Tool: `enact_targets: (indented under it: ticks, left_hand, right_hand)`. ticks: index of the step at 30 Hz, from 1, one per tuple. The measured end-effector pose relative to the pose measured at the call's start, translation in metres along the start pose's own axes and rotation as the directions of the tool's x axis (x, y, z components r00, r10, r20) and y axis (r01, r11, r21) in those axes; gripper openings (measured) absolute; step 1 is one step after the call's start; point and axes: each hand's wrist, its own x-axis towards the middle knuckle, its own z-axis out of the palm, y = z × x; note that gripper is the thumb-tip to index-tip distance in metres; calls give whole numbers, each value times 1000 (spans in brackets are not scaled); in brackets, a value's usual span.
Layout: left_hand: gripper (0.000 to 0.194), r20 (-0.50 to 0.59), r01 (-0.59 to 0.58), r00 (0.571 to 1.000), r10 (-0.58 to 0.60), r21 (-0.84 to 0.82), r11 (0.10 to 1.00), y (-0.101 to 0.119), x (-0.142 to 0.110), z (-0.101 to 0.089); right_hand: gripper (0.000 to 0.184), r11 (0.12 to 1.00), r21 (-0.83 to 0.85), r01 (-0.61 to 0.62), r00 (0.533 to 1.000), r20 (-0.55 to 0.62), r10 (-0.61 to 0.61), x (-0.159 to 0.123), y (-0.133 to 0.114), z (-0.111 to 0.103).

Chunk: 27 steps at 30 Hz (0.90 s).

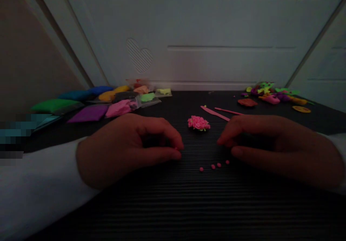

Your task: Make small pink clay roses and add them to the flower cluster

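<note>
My left hand (135, 145) pinches a tiny bit of pink clay (176, 148) between thumb and index fingertip; most of it is hidden. My right hand (275, 147) rests low over the table, thumb and fingers apart, with nothing visible between them. Between the hands and nearer to me lies a short row of several small pink clay balls (218, 165). Just beyond the fingertips sits a cluster of pink clay flowers (198, 123) with pale green bits at its lower edge.
A pink clay knife (214, 113) and a thin pink stick (228, 110) lie behind my right hand. Bags of coloured clay, including a purple pack (88, 113), line the far left. Colourful clay pieces (270, 96) stand far right on the black ridged table (173, 205).
</note>
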Motion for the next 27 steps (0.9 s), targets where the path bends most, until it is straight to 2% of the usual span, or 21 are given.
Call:
enact_targets:
  ticks: [4,9,13,17,22,27]
  left_hand:
    - [16,25,-52,998,54,-44,998,-1,-1,0]
    - [11,36,-28,999,30,-64,998,-1,0,0]
    - [12,-13,-22,1000,21,-73,997,0,-1,0]
    - [11,45,-28,998,31,-64,998,1,-1,0]
    - [9,34,-20,999,23,-82,996,0,-1,1]
    - [10,28,-99,995,100,-11,995,2,-4,5]
  right_hand:
    - [9,1000,-5,11,1000,7,-11,0,2,-1]
    - [9,1000,-7,3,1000,20,-3,1,2,-2]
    - [8,1000,-9,6,1000,27,-6,1,1,-2]
    - [9,1000,-15,7,1000,29,-6,1,2,-2]
    - [9,1000,-20,-1,1000,24,1,1,1,-2]
    - [9,1000,-16,-3,1000,28,3,1,0,-2]
